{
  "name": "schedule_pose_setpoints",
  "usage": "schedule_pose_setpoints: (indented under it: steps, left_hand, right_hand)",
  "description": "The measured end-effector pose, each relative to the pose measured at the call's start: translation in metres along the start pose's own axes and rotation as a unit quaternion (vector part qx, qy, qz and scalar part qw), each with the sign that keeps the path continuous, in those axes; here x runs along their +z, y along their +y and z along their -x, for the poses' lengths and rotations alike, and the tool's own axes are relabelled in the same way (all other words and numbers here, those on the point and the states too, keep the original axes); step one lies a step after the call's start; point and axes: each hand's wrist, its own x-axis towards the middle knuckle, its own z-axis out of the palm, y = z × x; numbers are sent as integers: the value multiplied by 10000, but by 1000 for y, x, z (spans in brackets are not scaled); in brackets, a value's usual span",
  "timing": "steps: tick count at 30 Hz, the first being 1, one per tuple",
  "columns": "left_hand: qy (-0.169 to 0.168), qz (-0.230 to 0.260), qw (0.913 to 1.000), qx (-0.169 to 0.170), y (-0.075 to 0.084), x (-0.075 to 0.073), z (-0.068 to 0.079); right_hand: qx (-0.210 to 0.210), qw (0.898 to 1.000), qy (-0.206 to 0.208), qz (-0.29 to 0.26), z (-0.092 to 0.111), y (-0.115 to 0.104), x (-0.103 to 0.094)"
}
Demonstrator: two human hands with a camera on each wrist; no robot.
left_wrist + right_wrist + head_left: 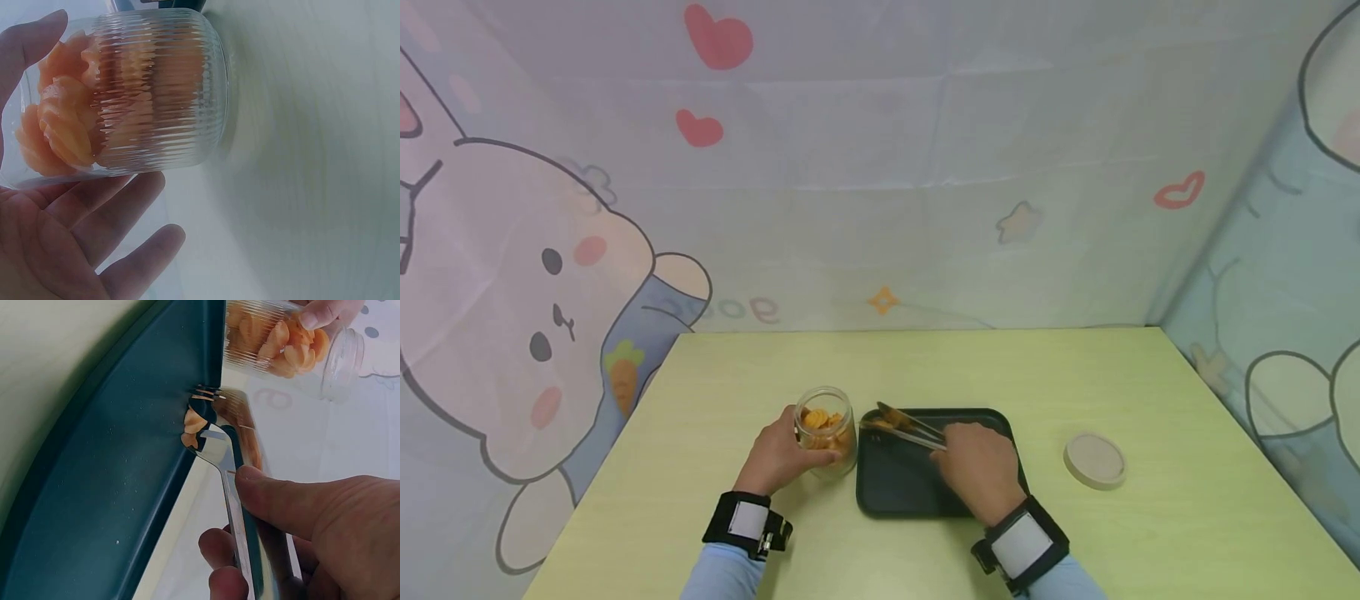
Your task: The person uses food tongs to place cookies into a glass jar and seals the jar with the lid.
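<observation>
A ribbed glass jar (835,454) holds orange, ridged snack pieces (69,119). My left hand (778,454) grips it, thumb in front and fingers behind. My right hand (981,467) pinches metal tongs (917,432) above the dark tray (910,492). One tong arm ends in a fork (206,394), the other in a spoon-like head. In the right wrist view, a few snack pieces (195,422) show at the tong heads, by the tray's edge; whether they are clamped or lie on the tray, I cannot tell.
The tray stands just right of the jar. A round pale lid (1095,461) lies farther right on the light yellow table (760,358). A printed cloth (850,208) hangs behind the table and on its right side.
</observation>
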Motion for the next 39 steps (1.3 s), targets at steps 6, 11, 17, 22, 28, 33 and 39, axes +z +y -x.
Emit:
schedule_pose_setpoints:
  steps: [6,11,17,22,28,33,39]
  left_hand:
    - [-17,4,10000,-29,0,1,0]
    - [-25,23,10000,-67,-2,1,-1]
    - [-41,85,9999,-84,-2,0,0]
    - [-36,70,9999,-76,-2,0,0]
    - [-9,54,10000,-64,0,0,0]
    - [30,-2,10000,-14,1,0,0]
    - [15,10,10000,-27,1,1,-1]
  right_hand:
    - [184,9997,-55,-145,8,8,-6]
    - [433,9986,-196,-218,14,17,-10]
    - [542,9976,-336,-275,18,24,-14]
    - [597,9972,-329,-306,20,27,-18]
    - [636,9969,-284,-352,22,30,-23]
    - [649,9970,-227,-355,22,32,-25]
    - [625,9973,-218,-325,24,33,-24]
